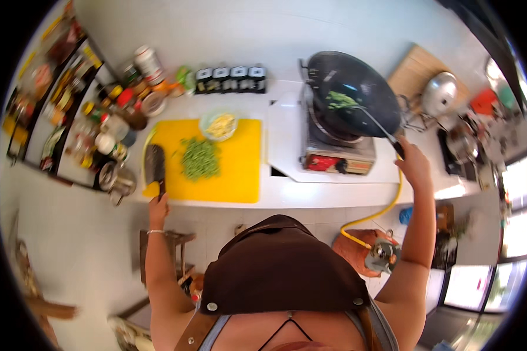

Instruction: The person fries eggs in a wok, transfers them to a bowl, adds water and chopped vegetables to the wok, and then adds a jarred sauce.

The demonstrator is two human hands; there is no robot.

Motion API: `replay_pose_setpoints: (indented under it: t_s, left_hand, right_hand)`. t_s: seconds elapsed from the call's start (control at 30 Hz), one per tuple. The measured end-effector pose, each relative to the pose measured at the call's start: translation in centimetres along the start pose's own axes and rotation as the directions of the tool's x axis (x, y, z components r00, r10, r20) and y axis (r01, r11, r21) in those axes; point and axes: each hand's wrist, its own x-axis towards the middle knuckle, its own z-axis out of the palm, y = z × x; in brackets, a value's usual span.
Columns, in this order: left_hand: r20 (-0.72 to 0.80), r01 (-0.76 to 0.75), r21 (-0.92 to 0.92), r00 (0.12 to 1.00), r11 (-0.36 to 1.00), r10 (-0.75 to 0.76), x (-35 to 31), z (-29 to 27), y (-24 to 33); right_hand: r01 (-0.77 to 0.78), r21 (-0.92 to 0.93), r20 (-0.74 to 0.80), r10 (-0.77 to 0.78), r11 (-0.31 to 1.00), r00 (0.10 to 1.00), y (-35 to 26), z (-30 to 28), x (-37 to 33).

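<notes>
The left hand (157, 206) is closed on the handle of a broad dark steel cleaver (154, 164), whose blade lies flat on the near-left corner of the yellow plastic cutting board (240, 175). A pile of chopped green beans (199, 158) sits mid-board, w/ a small glass bowl of pale shredded veg (219, 125) at the far edge. The right hand (413, 162) grips the dark handle of a long metal spatula (376, 124), its tip in the black round wok (352, 93) among a few green pieces (339, 100). The wok rests tilted on a single-burner gas stove (337, 153), right of the board.

Risks, as a judgement: attention is split btw. two hands, so the cleaver, near the counter edge, could slip off if nudged. The tilted wok could slide on its burner under a hard push from the spatula. The yellow gas hose (373, 215) loops down to a cylinder (363, 253) near the person's legs and could be snagged.

The surface is a white tiled counter (287, 193) against a white wall. Bottles and jars (114, 111) crowd the far left, a row of black-lidded spice pots (231, 79) stands behind the board, and a steel lid (439, 93) lies far right. Bright windows sit at the right.
</notes>
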Motion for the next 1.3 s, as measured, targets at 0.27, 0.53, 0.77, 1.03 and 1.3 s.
replay_pose_setpoints:
  t_s: [0.27,0.53,0.77,1.03,1.3]
  left_hand:
    - [-0.010,-0.161,0.495,0.981,0.854,0.192,3.2,-0.3,-1.3]
    - [-0.151,-0.352,0.560,0.847,0.750,0.510,2.8,-1.1,0.3]
    - [-0.093,-0.397,0.405,0.878,0.824,0.469,-0.9,-3.4,3.2]
    - [0.070,-0.463,0.236,0.885,0.854,0.461,0.6,-0.5,5.0]
    - [0.081,-0.480,0.403,0.867,0.780,0.491,-4.0,-1.1,3.9]
  right_hand:
    - [-0.051,0.032,-0.042,0.052,0.998,0.998,0.4,-0.4,1.5]
    - [-0.002,-0.034,-0.051,0.000,0.999,0.999,-1.5,2.1,6.0]
    - [-0.092,-0.141,0.075,0.103,0.986,0.992,-2.8,-6.9,1.4]
    - [-0.184,-0.131,-0.140,0.165,0.974,0.976,-4.9,-1.4,7.5]
    - [-0.036,-0.171,-0.042,0.029,0.985,0.999,-4.6,-5.6,3.2]
